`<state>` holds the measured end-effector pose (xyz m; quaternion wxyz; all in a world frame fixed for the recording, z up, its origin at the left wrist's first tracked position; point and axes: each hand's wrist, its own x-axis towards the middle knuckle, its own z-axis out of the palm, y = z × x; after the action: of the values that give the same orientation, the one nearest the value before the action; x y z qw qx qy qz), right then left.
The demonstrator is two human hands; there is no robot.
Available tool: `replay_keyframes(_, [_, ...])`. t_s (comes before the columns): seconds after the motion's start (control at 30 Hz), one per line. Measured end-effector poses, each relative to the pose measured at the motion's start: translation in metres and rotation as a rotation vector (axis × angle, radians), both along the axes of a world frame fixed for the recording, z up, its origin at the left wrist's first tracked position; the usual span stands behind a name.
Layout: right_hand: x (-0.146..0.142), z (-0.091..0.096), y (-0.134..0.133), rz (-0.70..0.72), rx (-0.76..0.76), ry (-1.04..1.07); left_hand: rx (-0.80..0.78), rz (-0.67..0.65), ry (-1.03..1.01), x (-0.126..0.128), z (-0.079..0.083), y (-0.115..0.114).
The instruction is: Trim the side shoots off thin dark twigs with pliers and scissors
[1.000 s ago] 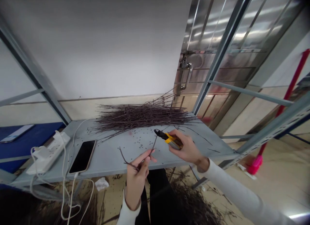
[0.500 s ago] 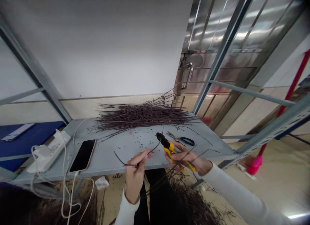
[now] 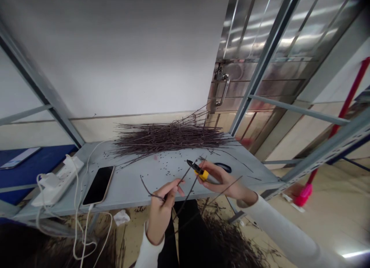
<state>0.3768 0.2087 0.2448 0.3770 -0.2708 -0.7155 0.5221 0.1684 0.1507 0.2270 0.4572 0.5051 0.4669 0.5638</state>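
Observation:
My left hand [image 3: 162, 206] is closed around thin dark twigs [image 3: 153, 193], which stick out on both sides of the fist. My right hand [image 3: 222, 181] grips yellow-handled wire cutters [image 3: 199, 171], with the black jaws pointing left towards the twigs. Their handles are mostly hidden by my fingers. A long twig also crosses just below my right hand. Behind both hands, a large heap of dark twigs [image 3: 170, 139] lies across a grey metal shelf [image 3: 130, 187], which is scattered with small cut bits. Black-handled scissors [image 3: 223, 167] lie partly hidden behind my right hand.
A smartphone [image 3: 98, 185] and a white power strip [image 3: 58, 182] with white cables lie at the shelf's left. Grey steel uprights frame the shelf. More twigs [image 3: 228, 237] and a crumpled tissue [image 3: 121, 218] lie on the floor below.
My right hand has turned the cutters, and their yellow handles now sit tucked into my fingers instead of spreading below them. The hand now covers most of the scissors.

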Motion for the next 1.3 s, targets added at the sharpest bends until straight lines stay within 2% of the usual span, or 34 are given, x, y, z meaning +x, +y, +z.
replay_keyframes(0.13, [0.001,-0.004,0.004,-0.156,0.250,-0.157,0.016,0.015,0.006,0.002,0.004,-0.002])
replay_keyframes(0.27, [-0.003,-0.001,0.005,-0.309,0.465,-0.202,0.019,-0.006,-0.019,0.004,0.005,-0.004])
replay_keyframes(0.47, [-0.009,-0.004,0.005,-0.463,0.666,-0.242,0.021,-0.053,-0.006,0.005,0.011,-0.004])
replay_keyframes(0.6, [-0.010,-0.009,0.006,-0.545,0.749,-0.286,0.017,-0.033,-0.007,0.005,0.013,-0.004])
replay_keyframes(0.77, [-0.009,-0.008,0.004,-0.520,0.755,-0.328,0.049,-0.003,0.052,-0.003,0.007,-0.001])
replay_keyframes(0.97, [0.005,-0.003,0.004,-0.478,0.845,-0.460,0.167,-0.050,0.193,-0.018,-0.002,0.006])
replay_keyframes(1.17, [0.025,0.022,0.005,-0.360,0.919,-0.820,0.122,-0.085,0.374,-0.022,-0.011,0.008])
replay_keyframes(1.3, [0.034,0.038,0.005,-0.275,0.887,-0.908,0.111,-0.147,0.383,-0.017,-0.012,0.006])
